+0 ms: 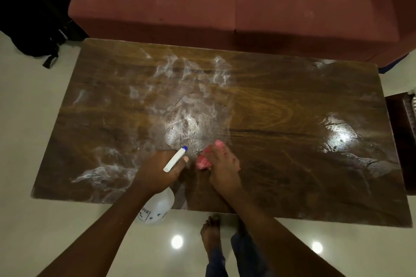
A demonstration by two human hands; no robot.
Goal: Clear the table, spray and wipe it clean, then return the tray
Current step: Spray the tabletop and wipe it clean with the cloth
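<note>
Near the table's [292, 87] front edge, the right hand [222, 164] presses the pink cloth [203, 161], wet streaks lying leftward past the left hand [162, 170] gripping the spray bottle [158, 208].

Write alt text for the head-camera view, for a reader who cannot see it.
A person's right hand presses a pink cloth on a wet, streaked wooden table, while the left hand holds a white spray bottle. A maroon sofa stands behind.

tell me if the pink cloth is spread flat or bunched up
Bunched up: the pink cloth shows as a crumpled wad poking out from under the right hand, which presses it onto the wet table.
</note>
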